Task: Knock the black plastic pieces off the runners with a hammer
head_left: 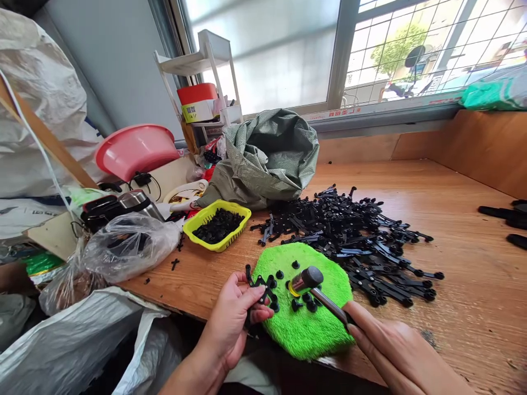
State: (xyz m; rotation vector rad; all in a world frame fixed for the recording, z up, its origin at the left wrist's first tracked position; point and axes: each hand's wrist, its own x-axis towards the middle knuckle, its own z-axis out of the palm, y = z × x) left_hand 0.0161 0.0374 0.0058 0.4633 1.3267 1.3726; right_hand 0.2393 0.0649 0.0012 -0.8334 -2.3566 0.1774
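Note:
A fuzzy green pad (304, 334) lies at the table's front edge, with several small black round pegs (312, 306) on it. My left hand (236, 307) is closed around a black plastic part (260, 285) at the pad's left edge. My right hand (391, 340) grips the handle of a small mallet (307, 280), its dark and yellow head held over the pad. Behind the pad, a large heap of black jointed plastic arms (362, 230) spreads across the wooden table.
A yellow basket (247, 215) of small black pieces stands left of the heap, before an open green-grey sack (255, 164). Further left are a clear plastic bag (132, 247), a metal flask (142, 204) and a pink basin (138, 148). Black strips (494, 212) lie at far right.

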